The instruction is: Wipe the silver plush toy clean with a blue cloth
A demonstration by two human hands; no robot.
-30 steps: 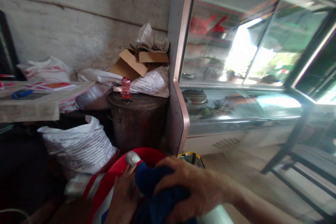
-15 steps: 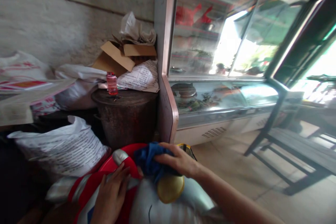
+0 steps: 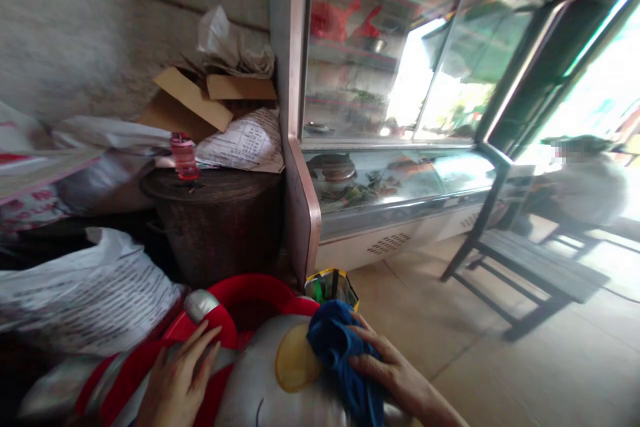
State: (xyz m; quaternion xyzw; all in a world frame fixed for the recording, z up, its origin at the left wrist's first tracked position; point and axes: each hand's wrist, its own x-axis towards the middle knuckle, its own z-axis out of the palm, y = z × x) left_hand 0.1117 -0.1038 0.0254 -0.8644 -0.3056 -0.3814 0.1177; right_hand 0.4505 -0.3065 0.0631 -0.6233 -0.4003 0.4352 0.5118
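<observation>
Pressing a blue cloth [image 3: 345, 360] onto the silver head of a big red-and-silver figure [image 3: 260, 380], the right hand [image 3: 395, 373] has its grip closed round the bunched fabric, just at 3 o'clock of the figure's yellow eye [image 3: 293, 360] — prob. so the cloth bears flat on the curve. Left hand [image 3: 175, 380] lies at 9 o'clock, fingers spread, palm on the red-silver side, apparently steadying it. Behind, at 12, a dark drum [image 3: 215, 220] carries a pink bottle [image 3: 184, 157] — glass display case [image 3: 390, 113] at approx. 1–2 o'clock.
</observation>
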